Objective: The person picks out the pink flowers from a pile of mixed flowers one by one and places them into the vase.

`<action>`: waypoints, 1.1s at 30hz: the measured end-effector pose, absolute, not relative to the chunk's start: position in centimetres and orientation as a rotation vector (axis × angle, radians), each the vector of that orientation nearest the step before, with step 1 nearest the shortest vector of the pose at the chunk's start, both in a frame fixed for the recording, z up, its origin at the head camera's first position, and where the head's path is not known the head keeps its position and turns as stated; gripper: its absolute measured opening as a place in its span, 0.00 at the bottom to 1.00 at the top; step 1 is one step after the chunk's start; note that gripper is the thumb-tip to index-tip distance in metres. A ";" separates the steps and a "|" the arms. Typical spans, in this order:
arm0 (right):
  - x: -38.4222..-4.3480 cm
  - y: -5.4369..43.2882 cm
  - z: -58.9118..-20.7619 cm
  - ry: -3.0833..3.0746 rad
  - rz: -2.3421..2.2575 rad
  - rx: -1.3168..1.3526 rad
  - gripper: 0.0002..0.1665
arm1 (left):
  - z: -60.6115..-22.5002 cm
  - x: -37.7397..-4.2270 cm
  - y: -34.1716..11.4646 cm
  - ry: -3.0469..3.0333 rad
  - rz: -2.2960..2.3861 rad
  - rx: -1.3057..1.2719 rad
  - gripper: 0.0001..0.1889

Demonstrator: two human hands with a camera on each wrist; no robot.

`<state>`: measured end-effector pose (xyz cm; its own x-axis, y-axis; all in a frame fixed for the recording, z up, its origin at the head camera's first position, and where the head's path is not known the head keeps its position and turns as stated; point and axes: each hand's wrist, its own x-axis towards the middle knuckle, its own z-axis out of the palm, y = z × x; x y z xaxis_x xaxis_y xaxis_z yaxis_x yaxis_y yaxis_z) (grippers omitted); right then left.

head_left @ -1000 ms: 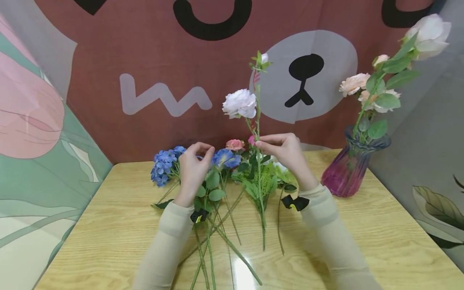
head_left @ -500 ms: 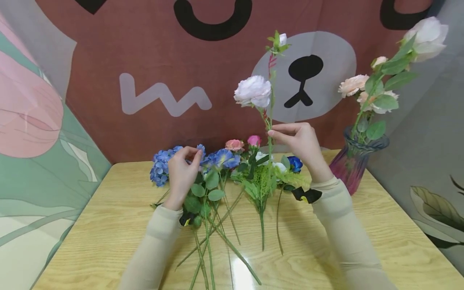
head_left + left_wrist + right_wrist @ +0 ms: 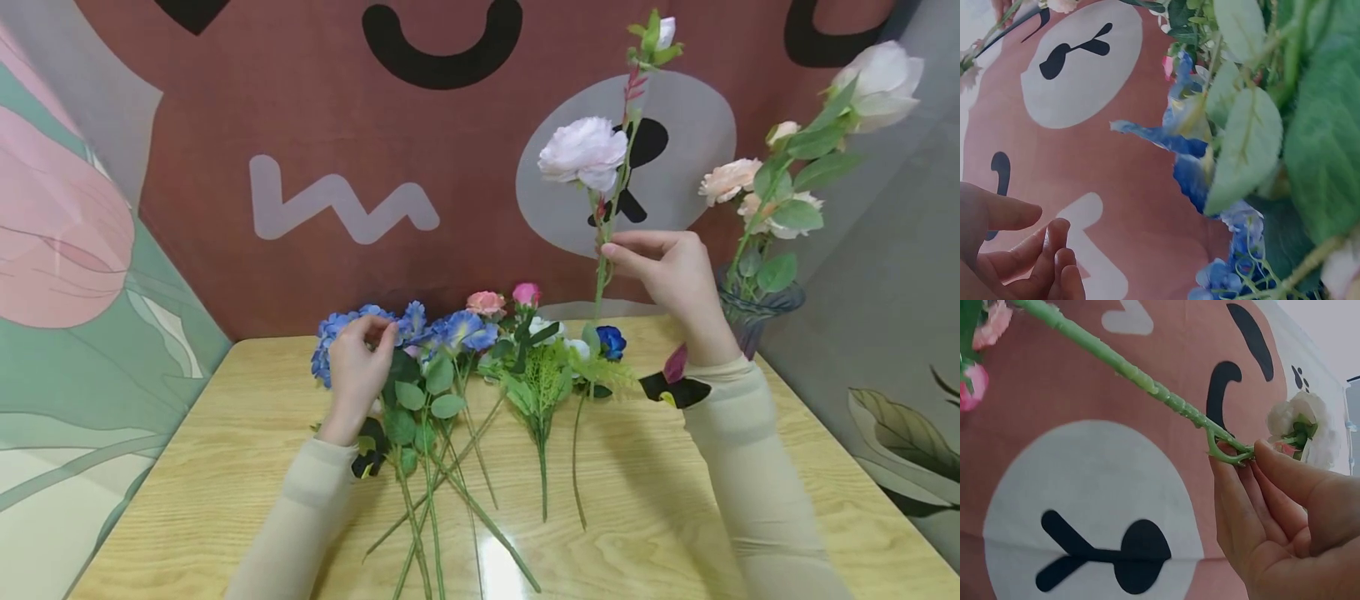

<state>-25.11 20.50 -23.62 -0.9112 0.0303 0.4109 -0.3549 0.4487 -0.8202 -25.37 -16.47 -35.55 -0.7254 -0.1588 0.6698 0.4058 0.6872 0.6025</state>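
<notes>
My right hand [image 3: 678, 271] pinches the green stem of a pale pinkish-white peony [image 3: 585, 152] between thumb and fingertips. The flower stands upright, with a small white bud [image 3: 665, 33] on a second branch above it. In the right wrist view the fingers meet the stem [image 3: 1129, 370] where it forks, with the peony bloom [image 3: 1307, 428] beyond them. My left hand [image 3: 358, 367] hovers by the blue hydrangea [image 3: 324, 350], fingers loosely curled. The left wrist view shows its thumb and fingertips [image 3: 1057, 232] apart, nothing between them. Blue petals [image 3: 1191, 172] and leaves lie beside it.
A pink-to-blue glass vase [image 3: 761, 302] with peach and white flowers stands at the right, partly behind the right forearm. Along the table's [image 3: 225, 467] back lie a pink rose [image 3: 527, 293], a blue rose [image 3: 611, 342], green filler [image 3: 543, 383] and crossed stems.
My right hand has moved right and upward with the peony, toward the vase. My left hand has drifted left and slightly down, over the hydrangea.
</notes>
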 end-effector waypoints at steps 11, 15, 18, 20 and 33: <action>-24.7 22.5 -21.1 -2.213 1.500 0.230 0.23 | -36.2 -25.0 -18.1 -2.189 -0.920 -0.161 0.07; -24.4 23.4 -20.2 -2.172 1.507 0.235 0.22 | -36.6 -25.0 -18.8 -2.192 -0.893 -0.146 0.07; -24.2 24.0 -19.5 -2.125 1.542 0.242 0.20 | -37.0 -24.9 -19.3 -2.204 -0.887 -0.128 0.07; -24.1 24.3 -19.1 -2.091 1.581 0.240 0.18 | -37.2 -24.8 -19.7 -2.210 -0.876 -0.122 0.07; -23.3 25.7 -17.2 -1.944 1.721 0.201 0.14 | -38.2 -24.3 -21.5 -2.219 -0.821 -0.120 0.06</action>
<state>-23.33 25.71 -17.18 -0.8479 0.2315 0.4770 -0.4455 0.1767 -0.8777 -24.32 -21.49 -38.21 -0.7119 -0.1605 0.6837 0.3230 0.7896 0.5217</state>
